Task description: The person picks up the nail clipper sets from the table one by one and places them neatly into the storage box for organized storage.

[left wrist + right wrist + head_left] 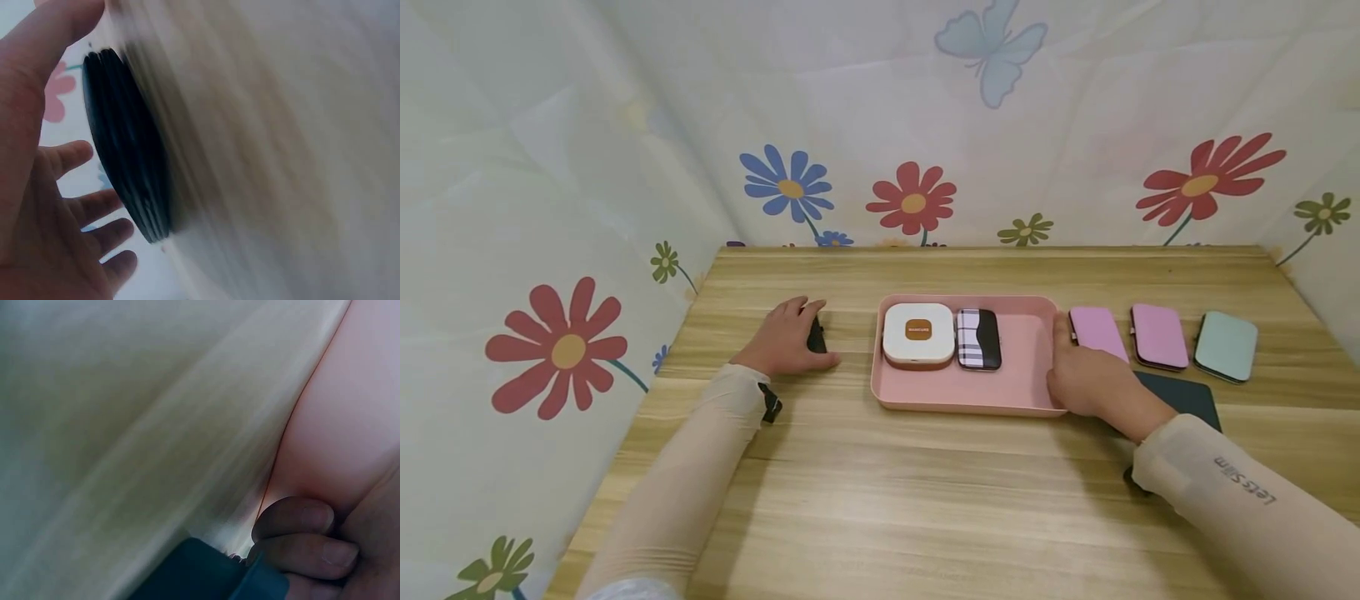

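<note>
My left hand (790, 337) is around a small black case (817, 335) on the table, left of the pink tray (970, 409). In the left wrist view the dark ribbed case (128, 147) stands between a spread thumb and loosely bent fingers, which do not close on it. At the tray's right end, my right hand (1093, 379) grips the wall, one finger along the rim. Its curled fingers (297, 528) show against the pink surface in the right wrist view. The tray holds a white round-cornered box (917, 350) and a plaid-and-black case (979, 340).
Two pink cases (1159, 336) lie right of the tray, the nearer one partly behind my right hand. A mint case (1226, 346) is farther right. Beneath the right forearm sits a dark green flat item (1187, 396). A flower-printed curtain (1045, 125) borders the table.
</note>
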`<action>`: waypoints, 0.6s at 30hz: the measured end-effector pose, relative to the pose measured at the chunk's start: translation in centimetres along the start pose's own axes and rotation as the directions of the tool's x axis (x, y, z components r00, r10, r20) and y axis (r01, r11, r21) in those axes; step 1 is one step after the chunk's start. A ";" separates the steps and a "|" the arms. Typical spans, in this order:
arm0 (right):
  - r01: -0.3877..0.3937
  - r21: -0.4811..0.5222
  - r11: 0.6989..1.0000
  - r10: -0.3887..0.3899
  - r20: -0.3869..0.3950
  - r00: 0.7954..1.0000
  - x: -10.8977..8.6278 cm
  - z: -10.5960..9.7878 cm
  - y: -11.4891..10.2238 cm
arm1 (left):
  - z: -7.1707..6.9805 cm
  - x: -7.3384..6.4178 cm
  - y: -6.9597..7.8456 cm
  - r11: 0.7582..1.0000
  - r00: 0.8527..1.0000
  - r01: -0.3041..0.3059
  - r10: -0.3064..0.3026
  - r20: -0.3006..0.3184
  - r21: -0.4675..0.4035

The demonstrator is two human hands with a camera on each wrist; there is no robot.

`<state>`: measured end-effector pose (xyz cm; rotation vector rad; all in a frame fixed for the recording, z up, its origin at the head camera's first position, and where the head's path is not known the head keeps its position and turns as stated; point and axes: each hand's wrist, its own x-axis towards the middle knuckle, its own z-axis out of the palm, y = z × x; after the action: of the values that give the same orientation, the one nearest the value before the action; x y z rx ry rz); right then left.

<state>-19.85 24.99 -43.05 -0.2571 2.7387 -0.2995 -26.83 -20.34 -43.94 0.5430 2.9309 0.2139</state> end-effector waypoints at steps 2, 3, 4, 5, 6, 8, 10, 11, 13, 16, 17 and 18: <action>-0.001 0.006 1.000 0.000 0.004 1.000 0.0 0.0 0.0 | 0.1 -0.2 -0.5 1.000 1.000 0.016 -0.016 0.011 -0.001; -0.001 0.007 1.000 0.001 0.004 1.000 0.0 0.0 -0.1 | 0.2 -0.3 -0.7 1.000 1.000 0.022 -0.022 0.017 -0.001; -0.002 0.007 1.000 0.002 0.004 1.000 -0.1 -0.1 -0.1 | 0.2 -0.3 -0.8 1.000 0.999 0.028 -0.028 0.022 -0.001; -0.001 0.006 1.000 0.001 0.004 1.000 -0.1 -0.1 -0.1 | 0.2 -0.4 -0.9 0.999 0.999 0.033 -0.032 0.027 -0.003; -0.001 0.005 1.000 0.001 0.005 1.000 -0.1 -0.1 0.0 | 0.2 -0.5 -0.9 0.999 0.999 0.036 -0.036 0.031 -0.008; 0.000 0.005 1.000 0.000 0.006 1.000 -0.1 0.0 0.0 | 0.1 -0.6 -0.9 0.999 0.999 0.041 -0.040 0.036 -0.016; 0.002 0.004 1.000 -0.002 0.005 1.000 -0.2 0.1 0.0 | 0.1 -0.7 -0.9 0.999 0.998 0.042 -0.041 0.040 -0.027; 0.004 0.004 1.000 -0.004 0.004 1.000 -0.2 0.1 0.0 | 0.1 -0.7 -0.9 0.999 0.998 0.044 -0.043 0.042 -0.029; 0.009 0.004 1.000 -0.009 -0.001 1.000 -0.2 0.1 -0.1 | 0.0 -0.7 -1.0 0.999 0.998 0.044 -0.043 0.047 -0.031; 0.018 0.001 1.000 -0.018 -0.013 1.000 -0.2 0.2 0.0 | -0.1 -0.8 -1.2 0.998 0.998 0.041 -0.039 0.055 -0.044; 0.019 0.002 1.000 -0.019 -0.015 1.000 -0.2 0.2 0.0 | -0.2 -0.8 -1.3 0.998 0.998 0.039 -0.036 0.058 -0.049; 0.020 0.003 1.000 -0.020 -0.017 1.000 -0.2 0.2 0.0 | -0.3 -0.8 -1.3 0.998 0.998 0.035 -0.032 0.063 -0.055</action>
<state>-19.59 25.00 -43.15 -0.2831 2.7532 -0.3128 -26.56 -21.89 -43.80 0.4828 2.8619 0.2700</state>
